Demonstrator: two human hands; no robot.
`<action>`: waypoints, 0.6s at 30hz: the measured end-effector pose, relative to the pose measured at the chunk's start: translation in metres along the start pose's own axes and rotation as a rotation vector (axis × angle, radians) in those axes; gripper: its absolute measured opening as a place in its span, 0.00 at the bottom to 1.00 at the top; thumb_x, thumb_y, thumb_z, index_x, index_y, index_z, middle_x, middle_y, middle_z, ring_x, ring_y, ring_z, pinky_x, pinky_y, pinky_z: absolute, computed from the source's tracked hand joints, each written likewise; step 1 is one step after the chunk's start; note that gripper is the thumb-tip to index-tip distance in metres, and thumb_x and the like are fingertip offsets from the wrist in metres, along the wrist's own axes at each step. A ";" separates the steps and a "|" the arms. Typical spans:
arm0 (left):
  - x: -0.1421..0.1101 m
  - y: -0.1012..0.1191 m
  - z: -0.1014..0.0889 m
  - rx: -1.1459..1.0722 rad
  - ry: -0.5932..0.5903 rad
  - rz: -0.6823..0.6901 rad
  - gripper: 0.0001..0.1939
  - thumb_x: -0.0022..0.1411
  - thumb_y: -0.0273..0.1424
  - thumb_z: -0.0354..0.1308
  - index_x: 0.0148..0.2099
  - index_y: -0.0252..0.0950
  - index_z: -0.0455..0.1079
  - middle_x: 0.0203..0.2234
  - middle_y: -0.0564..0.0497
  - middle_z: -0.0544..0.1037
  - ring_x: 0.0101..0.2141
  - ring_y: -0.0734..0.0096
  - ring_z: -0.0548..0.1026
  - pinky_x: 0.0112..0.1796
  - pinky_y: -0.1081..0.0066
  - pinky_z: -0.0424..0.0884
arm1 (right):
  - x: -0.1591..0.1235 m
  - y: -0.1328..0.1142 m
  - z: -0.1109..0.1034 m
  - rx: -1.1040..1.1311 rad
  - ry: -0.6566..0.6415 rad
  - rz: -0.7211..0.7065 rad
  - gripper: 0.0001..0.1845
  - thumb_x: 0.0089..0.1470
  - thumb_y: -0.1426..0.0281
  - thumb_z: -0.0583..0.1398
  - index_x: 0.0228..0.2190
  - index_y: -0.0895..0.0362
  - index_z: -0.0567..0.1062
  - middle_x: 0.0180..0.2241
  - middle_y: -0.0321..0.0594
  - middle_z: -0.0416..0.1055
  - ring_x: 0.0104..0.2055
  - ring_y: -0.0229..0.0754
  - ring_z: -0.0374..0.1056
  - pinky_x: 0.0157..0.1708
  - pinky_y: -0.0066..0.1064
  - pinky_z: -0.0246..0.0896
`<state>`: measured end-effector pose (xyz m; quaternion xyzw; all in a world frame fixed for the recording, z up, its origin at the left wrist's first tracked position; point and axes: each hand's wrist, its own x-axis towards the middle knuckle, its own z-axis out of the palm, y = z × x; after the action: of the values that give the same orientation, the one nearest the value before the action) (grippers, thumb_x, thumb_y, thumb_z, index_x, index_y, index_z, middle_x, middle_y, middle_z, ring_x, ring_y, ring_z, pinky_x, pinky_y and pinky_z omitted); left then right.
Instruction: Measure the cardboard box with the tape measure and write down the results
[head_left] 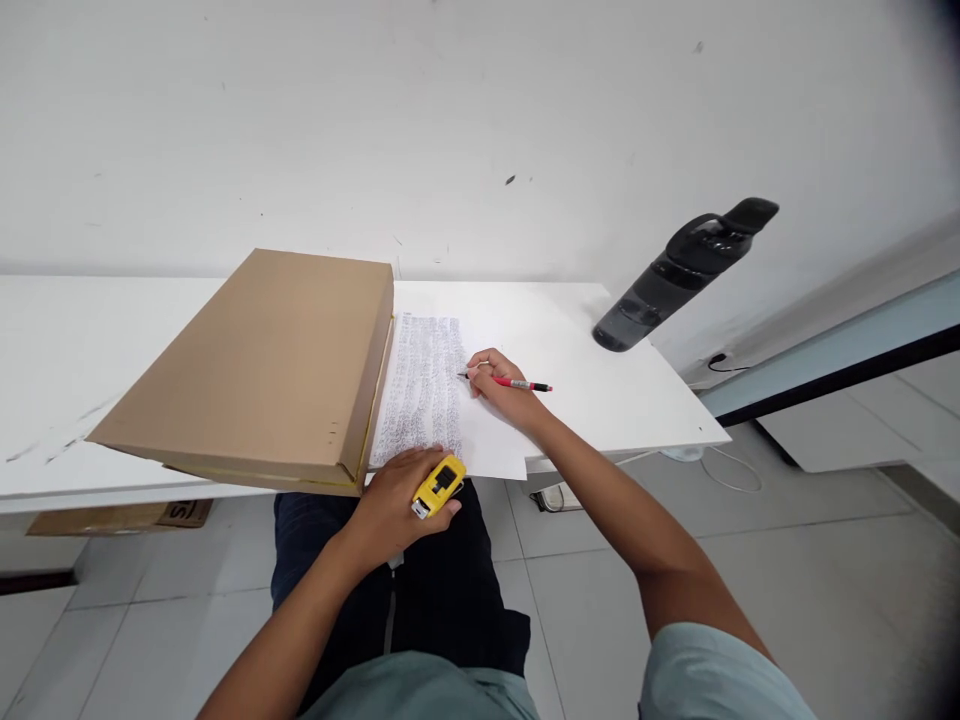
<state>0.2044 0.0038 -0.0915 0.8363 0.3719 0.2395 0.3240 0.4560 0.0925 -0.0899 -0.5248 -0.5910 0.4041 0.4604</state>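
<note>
My right hand (pixel 504 385) is closed around a red pen (pixel 525 384) with a black grip end. The pen's tip is at the right edge of the dense writing on a white sheet of paper (pixel 424 385). My left hand (pixel 401 505) is curled at the table's front edge with a yellow tape measure (pixel 440 485) held between thumb and fingers. That hand covers the lower edge of the paper. Right beside the paper's left side lies a large brown cardboard box (pixel 262 360), closed.
A dark water bottle (pixel 667 285) stands at the table's right end, close to the wall (pixel 450 130). The white table (pixel 540 320) runs along this wall. Beneath it, a flat piece of cardboard (pixel 127 517) shows at left, and a white cable (pixel 731 480) trails on the floor at right.
</note>
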 end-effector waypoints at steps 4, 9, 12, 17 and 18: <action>-0.001 -0.003 0.003 0.023 0.006 0.053 0.27 0.62 0.38 0.64 0.62 0.39 0.68 0.60 0.44 0.76 0.61 0.55 0.72 0.64 0.50 0.65 | 0.003 0.002 -0.006 0.058 -0.041 0.038 0.19 0.55 0.57 0.63 0.44 0.54 0.75 0.35 0.38 0.80 0.22 0.34 0.59 0.24 0.29 0.55; -0.002 -0.007 0.006 0.046 0.021 0.103 0.28 0.63 0.37 0.64 0.63 0.38 0.67 0.59 0.43 0.76 0.61 0.55 0.73 0.65 0.51 0.66 | 0.000 0.004 -0.008 -0.099 0.086 0.023 0.14 0.51 0.62 0.66 0.39 0.55 0.82 0.37 0.41 0.79 0.34 0.41 0.69 0.33 0.33 0.62; -0.002 -0.007 0.007 0.047 0.031 0.102 0.29 0.62 0.37 0.64 0.63 0.38 0.67 0.59 0.43 0.76 0.61 0.54 0.73 0.64 0.51 0.66 | 0.000 0.007 -0.005 -0.131 0.119 0.032 0.10 0.49 0.64 0.66 0.33 0.56 0.81 0.27 0.37 0.73 0.30 0.40 0.64 0.31 0.33 0.59; -0.001 -0.008 0.010 0.057 0.034 0.092 0.28 0.62 0.37 0.64 0.63 0.38 0.67 0.60 0.43 0.75 0.60 0.54 0.73 0.64 0.51 0.67 | 0.001 0.008 -0.003 -0.170 0.110 0.020 0.09 0.50 0.63 0.64 0.29 0.56 0.79 0.22 0.33 0.66 0.26 0.38 0.58 0.28 0.32 0.53; -0.001 -0.009 0.011 0.058 0.037 0.101 0.28 0.62 0.37 0.64 0.63 0.38 0.67 0.59 0.43 0.76 0.60 0.54 0.74 0.64 0.51 0.67 | 0.001 0.008 -0.002 -0.178 0.110 0.019 0.09 0.50 0.63 0.63 0.29 0.56 0.79 0.21 0.32 0.65 0.26 0.38 0.57 0.27 0.32 0.52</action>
<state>0.2066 0.0034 -0.1053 0.8585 0.3418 0.2601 0.2801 0.4603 0.0948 -0.0971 -0.5907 -0.5934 0.3247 0.4399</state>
